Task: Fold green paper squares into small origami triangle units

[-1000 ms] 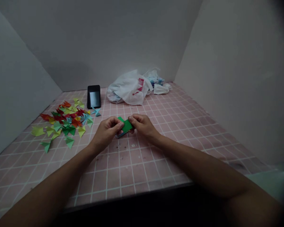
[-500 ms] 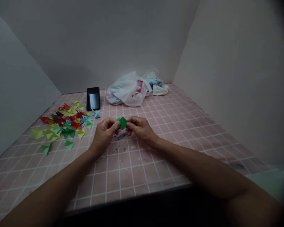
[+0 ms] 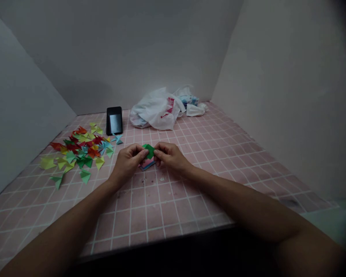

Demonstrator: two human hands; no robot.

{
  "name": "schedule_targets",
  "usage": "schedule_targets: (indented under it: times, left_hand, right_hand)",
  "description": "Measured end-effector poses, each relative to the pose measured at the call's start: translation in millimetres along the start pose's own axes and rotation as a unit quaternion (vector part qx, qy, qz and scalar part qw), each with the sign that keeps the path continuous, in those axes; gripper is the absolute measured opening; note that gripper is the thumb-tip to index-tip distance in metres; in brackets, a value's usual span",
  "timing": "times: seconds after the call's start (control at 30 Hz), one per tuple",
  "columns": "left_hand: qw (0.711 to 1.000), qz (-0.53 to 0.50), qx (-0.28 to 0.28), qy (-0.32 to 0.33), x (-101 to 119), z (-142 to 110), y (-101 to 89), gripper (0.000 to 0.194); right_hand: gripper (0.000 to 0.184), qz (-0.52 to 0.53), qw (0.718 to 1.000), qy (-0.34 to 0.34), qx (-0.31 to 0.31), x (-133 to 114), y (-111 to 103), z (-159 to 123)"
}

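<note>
A small folded piece of green origami paper [image 3: 150, 151] is pinched between both hands, just above the table's middle. My left hand [image 3: 129, 159] grips its left side between thumb and fingers. On the right side, my right hand [image 3: 171, 157] holds it the same way. Under the hands lies a small stack of coloured paper [image 3: 147, 164], pink on top with a blue edge, partly hidden by the fingers. Folded paper pieces [image 3: 82, 150] in red, orange, yellow, green and light blue lie spread to the left of my left hand.
A black phone-like device [image 3: 114, 121] leans upright behind the paper pieces. Near the back wall lie a crumpled white plastic bag [image 3: 158, 109] with red print and a blue-and-white packet [image 3: 189, 100]. The table [image 3: 184, 200] has a pink checked cover and pale walls around it.
Both hands keep hold of the green paper. It is tilted a little differently, and the left fingers have shifted slightly to the right.
</note>
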State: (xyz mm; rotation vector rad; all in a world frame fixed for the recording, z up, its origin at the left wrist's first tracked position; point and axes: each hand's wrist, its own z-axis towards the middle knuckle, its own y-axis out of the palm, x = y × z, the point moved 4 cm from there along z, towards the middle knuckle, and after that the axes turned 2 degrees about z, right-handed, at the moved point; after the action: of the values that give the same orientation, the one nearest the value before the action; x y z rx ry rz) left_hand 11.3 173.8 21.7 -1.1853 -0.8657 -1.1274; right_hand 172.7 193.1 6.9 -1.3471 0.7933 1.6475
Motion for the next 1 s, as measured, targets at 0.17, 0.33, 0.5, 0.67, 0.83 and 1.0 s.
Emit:
schedule_targets:
  times: [0.17, 0.33, 0.5, 0.67, 0.83, 1.0]
  left_hand:
    - [0.999, -0.025, -0.026, -0.017, -2, -3, 4.5, 0.030]
    - [0.999, -0.008, -0.030, -0.012, -6, -3, 3.5, 0.034]
    - [0.997, -0.042, -0.064, -0.012, -6, -1, 4.7, 0.030]
    - [0.998, -0.033, -0.062, -0.003, -4, 0, 3.7, 0.029]
    - [1.000, 0.001, -0.008, 0.000, -1, -4, 3.6, 0.027]
    - [0.996, 0.052, 0.050, 0.047, 6, -11, 5.4, 0.021]
  right_hand:
    - [0.027, 0.115, 0.992, 0.042, -0.022, 7, 9, -2]
    - [0.023, 0.101, 0.994, 0.035, -0.018, 5, 6, -1]
    - [0.016, 0.066, 0.995, 0.051, -0.050, 3, 2, 1]
    - [0.015, 0.118, 0.987, 0.078, -0.076, 9, 9, -1]
    - [0.026, 0.200, 0.973, 0.101, -0.055, 16, 17, -5]
    - [0.023, 0.198, 0.973, 0.113, -0.046, 16, 20, -9]
